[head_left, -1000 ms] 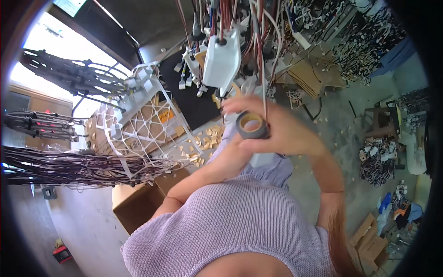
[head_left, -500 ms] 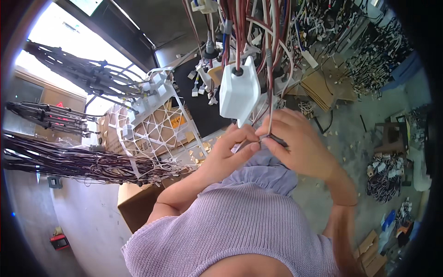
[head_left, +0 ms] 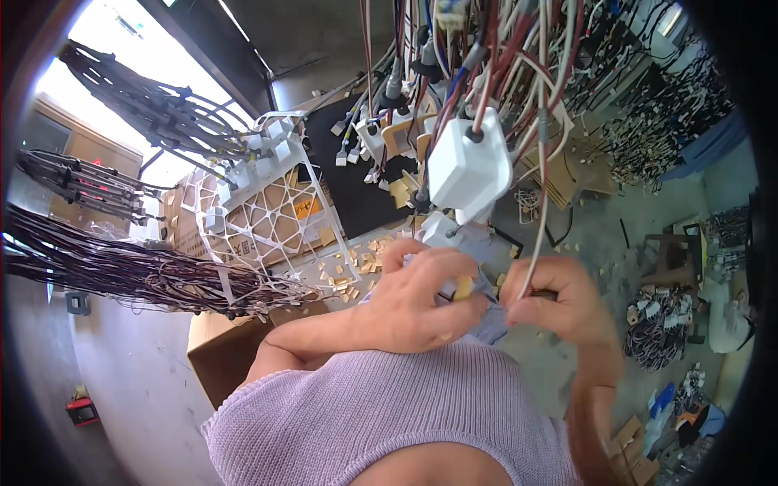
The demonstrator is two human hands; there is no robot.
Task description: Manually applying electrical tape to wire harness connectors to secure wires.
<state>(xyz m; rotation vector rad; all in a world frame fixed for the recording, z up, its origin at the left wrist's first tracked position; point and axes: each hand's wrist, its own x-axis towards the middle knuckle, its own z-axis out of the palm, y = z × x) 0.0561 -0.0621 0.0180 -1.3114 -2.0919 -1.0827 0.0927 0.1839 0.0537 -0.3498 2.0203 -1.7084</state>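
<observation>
My right hand [head_left: 559, 304] is closed in a pinch on a thin pale cable [head_left: 539, 219], which runs down taut from the hanging bundle. A short dark piece shows between its fingers, too small to name. Just to the left, my left hand [head_left: 417, 300] has its fingers curled together, and a small yellowish piece [head_left: 463, 288] sticks out at the fingertips. Above both hands hangs a white plastic housing [head_left: 466, 170] with a cable entering its top through a black grommet. Partly behind it is another white housing [head_left: 440, 230].
Red and white wires [head_left: 519, 65] hang overhead. At left, dark cable bundles [head_left: 146, 271] reach out beside a white lattice rack [head_left: 271, 215]. Below that stands an open cardboard box [head_left: 219, 348]. Small tan scraps [head_left: 369, 259] litter the floor, and cable heaps [head_left: 668, 324] lie at right.
My hands have come down toward my body and spread slightly, the right one drawing the cable down and rightward. The yellowish piece now shows in my left fingers. The hanging housing appears farther right.
</observation>
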